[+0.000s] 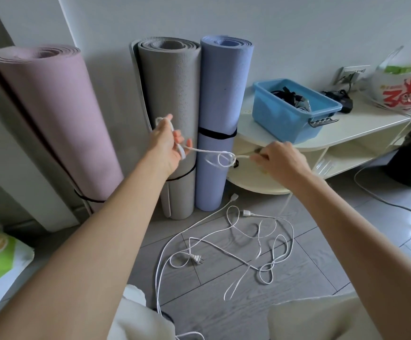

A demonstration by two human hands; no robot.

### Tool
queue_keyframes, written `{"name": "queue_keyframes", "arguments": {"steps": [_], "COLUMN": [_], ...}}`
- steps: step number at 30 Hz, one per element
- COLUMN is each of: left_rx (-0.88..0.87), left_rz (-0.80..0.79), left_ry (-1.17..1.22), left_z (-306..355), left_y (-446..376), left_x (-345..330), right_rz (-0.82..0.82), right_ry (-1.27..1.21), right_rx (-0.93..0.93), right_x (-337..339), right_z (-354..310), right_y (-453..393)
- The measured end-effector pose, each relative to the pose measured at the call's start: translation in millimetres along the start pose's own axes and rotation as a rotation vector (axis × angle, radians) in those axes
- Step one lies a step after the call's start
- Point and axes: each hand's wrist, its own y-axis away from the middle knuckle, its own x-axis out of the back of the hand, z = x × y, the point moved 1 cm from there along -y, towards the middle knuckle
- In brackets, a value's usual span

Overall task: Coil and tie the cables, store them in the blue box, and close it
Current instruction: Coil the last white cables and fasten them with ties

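Left hand (168,146): fingers curled round a small coil of white cable (200,150), held up before the grey mat (172,119).
Right hand (276,160): pinches the cable's other end, knuckles up.
Cable: a loose loop between both hands.
Other cables (238,244): tangled on the floor.
Blue box (287,114): open on the desk (361,127), dark cables inside.

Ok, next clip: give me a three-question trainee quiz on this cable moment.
1. True or false: the blue box on the shelf is open.
2. What does the left hand hold? A) a white cable B) a plug C) a mat strap
3. Fill in: more white cable lies loose on the ____.

Key: 1 true, with dark items already inside. 2 A; the right hand pinches its other end. 3 floor.
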Motion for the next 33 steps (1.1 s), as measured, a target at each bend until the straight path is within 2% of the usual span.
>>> {"name": "queue_keyframes", "arguments": {"steps": [2,5,7,9,10,13,16,19,22,24,26,27,28,29,31,32,33], "left_rx": [-0.060,-0.087,-0.070,-0.048,-0.038,-0.006,0.006,-0.026,-0.082,-0.097,-0.121,-0.135,-0.150,-0.163,-0.171,-0.161,-0.135], "left_rz": [0.066,0.073,0.027,-0.054,-0.097,-0.220,-0.320,-0.391,-0.385,-0.352,-0.328,-0.322,-0.319,-0.315,-0.305,-0.309,-0.328], "left_ry": [0.021,0.051,0.059,0.053,0.047,0.049,0.100,0.161,0.158,0.161,0.192,0.204,0.206,0.193,0.123,0.082,0.042], "left_z": [10,20,20,14,10,0,1,12,20,21,24,26,29,30,26,21,14], "left_y": [-8,-11,-8,-1,3,21,36,40,34,28,23,20,19,19,20,21,23], "left_x": [11,23,20,7,0,-22,-38,-45,-43,-36,-31,-29,-28,-28,-29,-29,-30], "right_rz": [0.016,-0.128,-0.281,-0.367,-0.368,-0.386,-0.439,-0.480,-0.548,-0.408,-0.221,-0.181,-0.248,-0.393,-0.698,-0.720,-0.662], "right_ry": [0.106,0.193,0.155,0.069,-0.047,-0.637,-0.903,-0.709,-0.276,0.041,0.106,0.070,0.022,0.041,0.214,0.219,0.113], "right_rx": [-0.126,-0.250,-0.168,0.015,0.087,0.158,0.178,0.169,0.119,0.147,0.126,0.086,0.048,0.029,0.043,0.072,0.105], "right_x": [3,-3,-11,-20,-22,-17,-13,-21,-33,-35,-31,-30,-29,-30,-36,-36,-32], "right_z": [18,41,38,20,5,-37,-56,-54,-34,-20,-7,-1,3,6,7,2,-4], "right_y": [0,3,3,-1,0,8,12,17,21,15,4,2,3,3,9,11,10]}}
